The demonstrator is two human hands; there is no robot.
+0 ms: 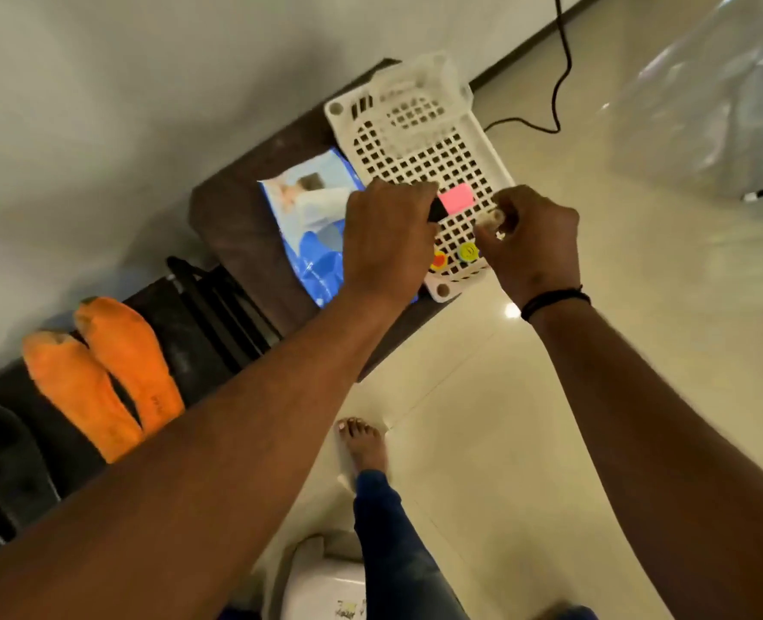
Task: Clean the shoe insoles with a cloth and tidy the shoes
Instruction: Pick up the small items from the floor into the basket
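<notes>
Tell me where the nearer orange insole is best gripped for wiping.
Likely at the narrow heel end of the nearer orange insole, coming from the person's side with the left hand: the heel points toward them, and the other insole lies close alongside.

insoles: two, orange, off to the left

two orange insoles (pixel 102 378) lie side by side, touching along part of their inner edges, on a dark bench against the wall. toes point toward the wall, toe tips look grimy. upper faces up, flat.
</notes>
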